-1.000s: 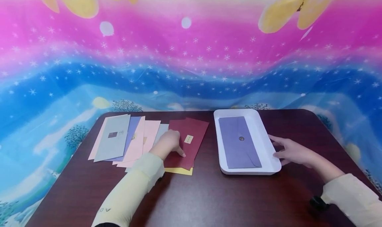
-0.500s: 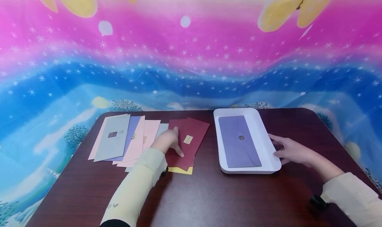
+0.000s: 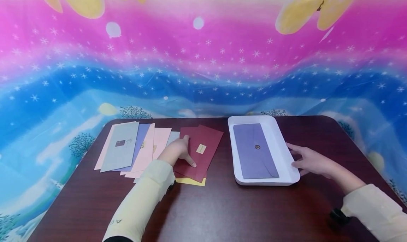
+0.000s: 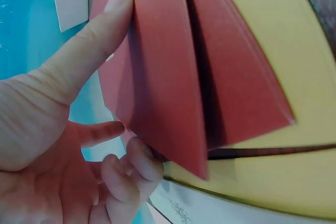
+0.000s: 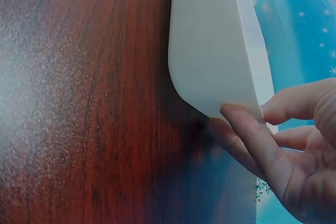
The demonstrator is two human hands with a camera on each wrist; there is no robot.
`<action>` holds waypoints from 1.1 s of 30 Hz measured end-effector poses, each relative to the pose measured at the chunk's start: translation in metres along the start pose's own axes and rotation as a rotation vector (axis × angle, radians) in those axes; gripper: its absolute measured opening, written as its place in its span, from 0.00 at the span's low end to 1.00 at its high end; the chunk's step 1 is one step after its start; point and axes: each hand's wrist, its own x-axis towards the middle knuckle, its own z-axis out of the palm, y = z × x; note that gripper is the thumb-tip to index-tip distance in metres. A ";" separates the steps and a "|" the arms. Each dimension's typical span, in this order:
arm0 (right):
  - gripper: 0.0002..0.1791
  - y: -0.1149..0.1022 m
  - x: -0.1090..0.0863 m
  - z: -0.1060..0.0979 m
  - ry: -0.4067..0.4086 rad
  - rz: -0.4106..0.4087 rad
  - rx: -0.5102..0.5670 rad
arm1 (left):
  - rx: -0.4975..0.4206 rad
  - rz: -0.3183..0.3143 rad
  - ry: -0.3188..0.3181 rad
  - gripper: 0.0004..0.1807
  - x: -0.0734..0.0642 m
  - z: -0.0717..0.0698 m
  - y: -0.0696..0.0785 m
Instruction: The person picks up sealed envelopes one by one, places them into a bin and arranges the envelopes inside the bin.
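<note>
My left hand (image 3: 178, 151) holds a dark red envelope (image 3: 208, 139) with a small pale label by its left edge. In the left wrist view, the thumb lies on the red envelope (image 4: 163, 66) and curled fingers meet its edge; their tips are partly hidden. Another red envelope and a yellow envelope (image 3: 194, 182) lie beneath. At the right, my right hand (image 3: 313, 160) pinches the side wall of a white tray (image 3: 281, 152). A purple envelope (image 3: 251, 153) with a round dark seal lies in that tray. The right wrist view shows fingers against the tray wall (image 5: 210, 40).
Left of the red envelopes, several overlapping envelopes fan out: a grey one (image 3: 122, 146) on top, then purple and pink (image 3: 162, 139). All rest on a dark brown wooden table (image 3: 222, 213). A colourful printed cloth (image 3: 203, 58) hangs behind the table.
My left hand shifts slightly on the red envelopes, and the top one has moved a little. The right hand and the tray stay in place.
</note>
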 end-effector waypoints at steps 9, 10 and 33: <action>0.44 -0.003 0.001 0.001 0.000 0.015 -0.016 | -0.109 0.019 0.001 0.68 0.000 0.000 -0.003; 0.44 -0.003 0.001 0.001 0.000 0.016 -0.020 | -0.111 0.022 -0.001 0.68 0.000 0.000 -0.004; 0.46 -0.002 0.002 0.000 -0.002 0.028 0.009 | -0.315 0.134 0.081 0.44 0.005 0.004 -0.021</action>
